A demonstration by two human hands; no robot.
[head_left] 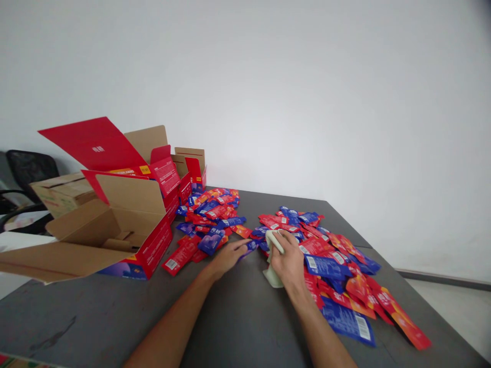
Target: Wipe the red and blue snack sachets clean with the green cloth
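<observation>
My left hand [229, 257] is closed on the end of a small blue packet [251, 246], between the two heaps. A pale, folded cloth [273, 276] is bunched in my right hand [287, 259], its lower end hanging toward the table. Right beside that hand spreads a heap of red and blue packets [326, 266], several showing white barcode labels. On the left lies a second heap of similar packets [215, 209], with a blue one [210, 240] near my left hand.
An open red carton [155, 245] with raised brown flaps stands at the left of the dark table [238, 317]. More open red boxes [166, 176] stand behind it. A brown carton [67, 191] and a black chair [30, 166] are further left. A white wall [276, 102] backs the table.
</observation>
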